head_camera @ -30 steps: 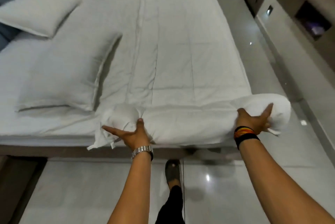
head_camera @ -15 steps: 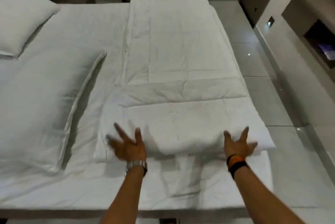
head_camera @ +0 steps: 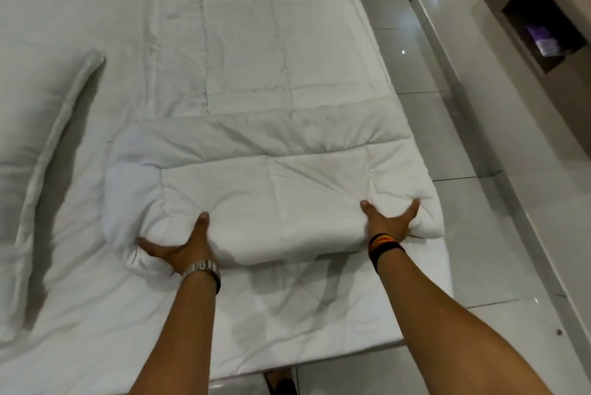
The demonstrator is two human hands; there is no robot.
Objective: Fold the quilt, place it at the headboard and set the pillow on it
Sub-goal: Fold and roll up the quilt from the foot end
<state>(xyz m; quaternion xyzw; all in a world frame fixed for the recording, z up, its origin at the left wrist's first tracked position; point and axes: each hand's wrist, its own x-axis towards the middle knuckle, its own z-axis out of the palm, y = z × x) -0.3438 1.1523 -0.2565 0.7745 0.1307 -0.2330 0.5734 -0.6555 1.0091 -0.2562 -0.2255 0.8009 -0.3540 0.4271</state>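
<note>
pillow (head_camera: pixel 35 145): lay flat at the left edge of the bed, white, only partly in frame; its flanged right edge ran diagonally from far to near; well apart from both hands.
bed sheet (head_camera: pixel 96 314): white, creased, covered the mattress near and left of the fold.
left hand (head_camera: pixel 179 247): at the near-left corner of the folded part; thumb stretched up onto the top layer, fingers spread leftward and tucked under the bulging corner, gripping the thick edge between thumb and fingers.
watch (head_camera: pixel 201 268): metal band on the left wrist.
quilt (head_camera: pixel 265 190): white, lay along the right half of the bed, stretching from the far end toward the near end; its near end was folded over into a thick wide pad, fold edge facing the person; not at the headboard, and the pillow was not on it.
right hand (head_camera: pixel 388 223): at the near-right corner of the folded pad; thumb up on the top layer at the left, fingers splayed to the right against the puffy corner; the edge was held in the wide span between thumb and fingers; how far the fingers went under, cannot tell.
wristbands (head_camera: pixel 383 242): black and orange, on the right wrist.
floor (head_camera: pixel 479 234): pale glossy tiles, right of the bed.
wall niche (head_camera: pixel 540 23): dark recess, far right, something purple inside, too blurred to name.
</note>
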